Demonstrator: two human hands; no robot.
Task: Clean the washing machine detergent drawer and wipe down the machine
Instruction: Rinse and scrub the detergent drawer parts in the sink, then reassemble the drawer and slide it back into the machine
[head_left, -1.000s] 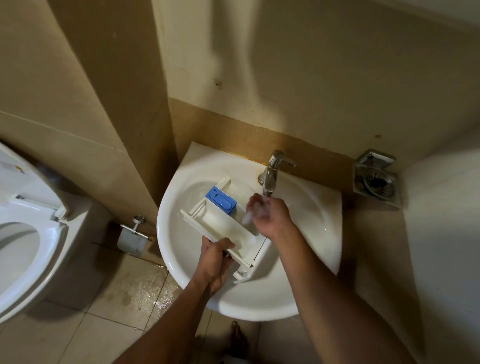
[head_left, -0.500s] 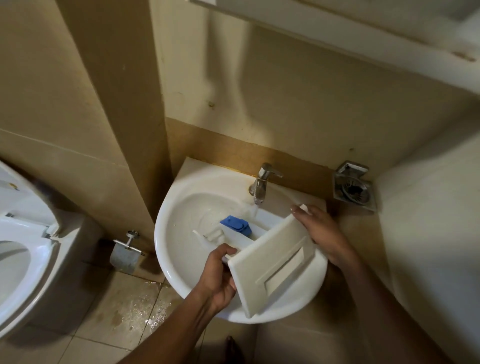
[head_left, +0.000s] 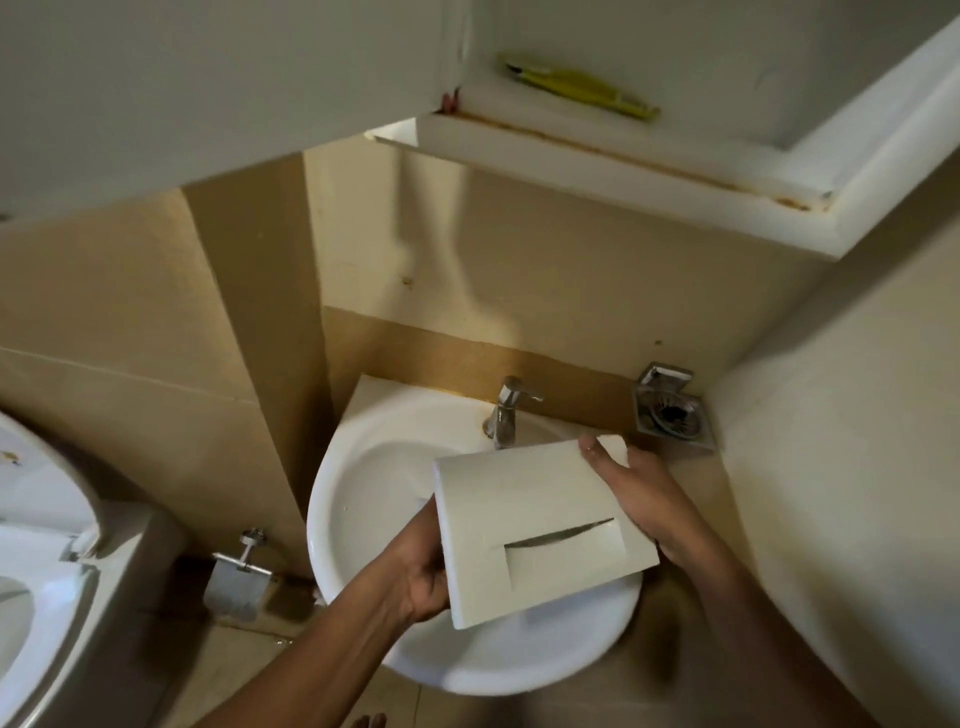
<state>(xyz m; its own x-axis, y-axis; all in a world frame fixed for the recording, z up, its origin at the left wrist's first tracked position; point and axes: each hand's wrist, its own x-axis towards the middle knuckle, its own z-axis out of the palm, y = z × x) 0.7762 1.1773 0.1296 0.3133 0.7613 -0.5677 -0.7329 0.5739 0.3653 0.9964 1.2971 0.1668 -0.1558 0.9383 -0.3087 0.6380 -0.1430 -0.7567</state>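
Drawer (head_left: 540, 519): hanging over the sink (head_left: 374, 493) – front panel facing up.
Left hand (head_left: 423, 571): gripping its 8 o'clock edge.
Right hand (head_left: 641, 499): clasping its 2 o'clock edge.

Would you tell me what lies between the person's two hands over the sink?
In the head view, the drawer's white front panel spans from the left hand to the right hand.

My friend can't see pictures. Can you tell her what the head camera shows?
Two hands, left hand and right hand, hold a white detergent drawer front-up over a round white sink. A metal tap stands behind it.
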